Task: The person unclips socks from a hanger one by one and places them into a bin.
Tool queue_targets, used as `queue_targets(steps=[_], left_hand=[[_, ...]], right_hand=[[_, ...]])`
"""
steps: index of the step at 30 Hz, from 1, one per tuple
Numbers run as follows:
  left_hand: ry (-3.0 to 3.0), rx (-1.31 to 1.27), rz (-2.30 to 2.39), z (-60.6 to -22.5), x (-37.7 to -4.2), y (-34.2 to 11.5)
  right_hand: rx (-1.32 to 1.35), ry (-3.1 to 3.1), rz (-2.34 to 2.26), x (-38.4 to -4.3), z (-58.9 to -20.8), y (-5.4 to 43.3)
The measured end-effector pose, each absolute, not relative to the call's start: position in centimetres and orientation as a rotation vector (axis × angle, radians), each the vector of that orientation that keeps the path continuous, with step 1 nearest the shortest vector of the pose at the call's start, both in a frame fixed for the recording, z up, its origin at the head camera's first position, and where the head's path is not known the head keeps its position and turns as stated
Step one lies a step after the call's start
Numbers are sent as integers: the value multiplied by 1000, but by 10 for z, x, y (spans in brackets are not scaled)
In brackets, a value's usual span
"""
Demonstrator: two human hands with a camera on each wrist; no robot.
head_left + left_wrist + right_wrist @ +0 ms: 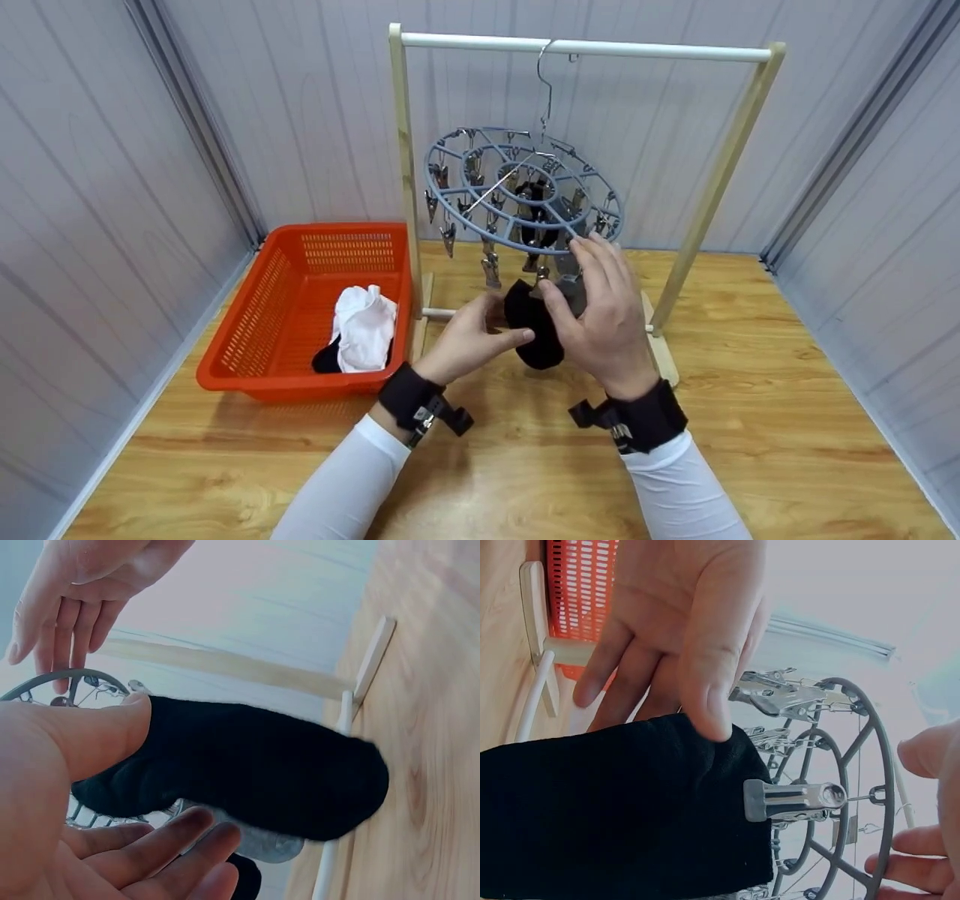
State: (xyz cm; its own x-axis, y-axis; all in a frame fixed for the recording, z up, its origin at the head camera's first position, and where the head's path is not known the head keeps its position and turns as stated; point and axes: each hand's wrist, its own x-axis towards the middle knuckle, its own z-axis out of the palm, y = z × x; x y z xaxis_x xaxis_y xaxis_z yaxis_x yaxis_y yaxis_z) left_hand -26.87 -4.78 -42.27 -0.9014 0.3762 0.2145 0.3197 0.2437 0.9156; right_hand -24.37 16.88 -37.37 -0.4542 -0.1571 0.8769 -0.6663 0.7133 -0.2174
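A black sock (534, 330) hangs from the round clip hanger (517, 236), a metal clip (795, 800) biting its upper edge. My left hand (476, 337) is at the sock's left side, thumb lying against the fabric near the clipped end. Its other fingers (184, 844) are extended behind and beside the cloth, not curled round it. My right hand (604, 315) is spread at the right of the sock, fingertips beside the hanger's rim, holding nothing. Behind the hands hang another black sock (534, 214) and a grey sock (574, 292), partly hidden.
An orange basket (259, 322) stands on the left, with a white cloth item (365, 326) and something black (326, 358) in it. The hanger hooks onto the white rail (480, 43) of a wooden stand (712, 187). Several bare clips (490, 270) dangle from the ring.
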Motion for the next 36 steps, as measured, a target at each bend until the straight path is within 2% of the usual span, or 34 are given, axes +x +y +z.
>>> queue_targets(steps=[17, 36], left_hand=[[2370, 655, 1892, -425, -271, -44], [2387, 668, 1855, -417, -264, -47]], right_hand=[[749, -1952, 747, -238, -373, 161], [697, -1809, 813, -236, -376, 156]])
